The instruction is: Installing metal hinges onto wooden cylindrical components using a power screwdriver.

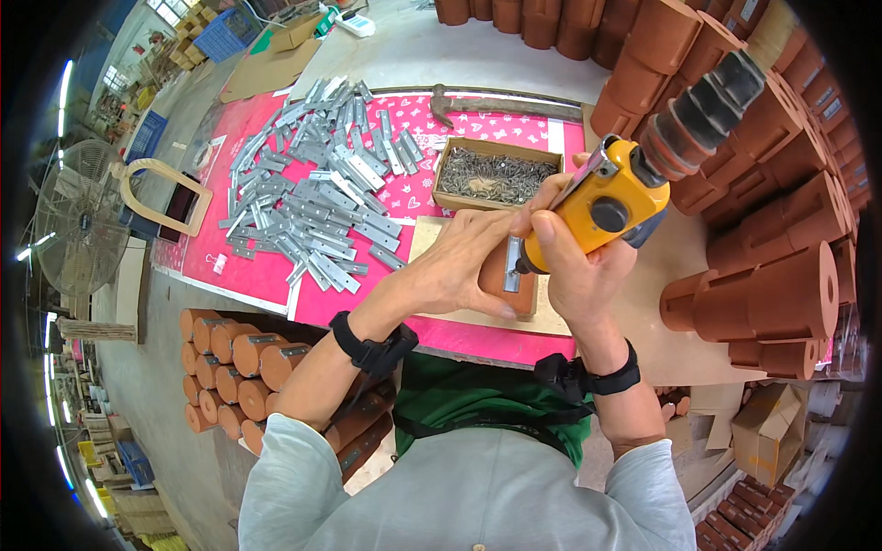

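Observation:
My right hand [593, 280] is wrapped around a yellow power screwdriver [588, 204], whose black nose end meets a small metal strip [512, 264]. That strip lies on a reddish-brown block-like piece [525, 301], which rests on a pale board [554, 320]. My left hand [459, 262] grips the piece from its left side, thumb along the near edge and fingers reaching toward the strip. Parts of the piece are hidden under both hands. Just beyond them sits a shallow cardboard box [448, 197] of small screws.
A heap of metal strips [317, 207] covers the pink tabletop's left part. A hammer [505, 105] lies at the back. Reddish-brown cylinders [753, 298] are stacked at the right, and more cylinders [225, 372] below the table's left. A fan [83, 216] stands far left.

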Demonstrator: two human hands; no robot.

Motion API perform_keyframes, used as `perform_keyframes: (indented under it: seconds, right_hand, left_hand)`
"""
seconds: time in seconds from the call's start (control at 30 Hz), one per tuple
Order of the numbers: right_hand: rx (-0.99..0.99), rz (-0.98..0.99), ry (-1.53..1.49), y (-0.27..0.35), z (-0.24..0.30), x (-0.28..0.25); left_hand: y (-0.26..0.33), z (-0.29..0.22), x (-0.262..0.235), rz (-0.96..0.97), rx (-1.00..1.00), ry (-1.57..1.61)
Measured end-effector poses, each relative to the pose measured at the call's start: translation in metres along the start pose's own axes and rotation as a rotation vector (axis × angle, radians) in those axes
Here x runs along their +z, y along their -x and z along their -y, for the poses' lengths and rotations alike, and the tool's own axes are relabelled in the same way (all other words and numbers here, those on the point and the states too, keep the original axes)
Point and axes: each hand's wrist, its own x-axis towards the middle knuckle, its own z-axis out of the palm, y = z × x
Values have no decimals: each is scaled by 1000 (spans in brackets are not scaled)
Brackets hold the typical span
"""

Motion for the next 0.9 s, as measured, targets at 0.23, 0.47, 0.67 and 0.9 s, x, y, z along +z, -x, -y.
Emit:
perform_keyframes:
  seconds: [0.23,0.47,0.67,0.9]
  right_hand:
    - [-1,170,36,-4,9,5]
    - [-12,217,105,-12,36,10]
    - [-88,130,177,-16,49,-21]
    - [-83,7,219,-10,50,-54]
  left_hand:
    - [-3,6,2,40,-24,-14]
    - [6,8,5,75,-27,18]
    - [-3,-16,-4,114,-39,-133]
    - [3,-10,-4,-28,-286,402]
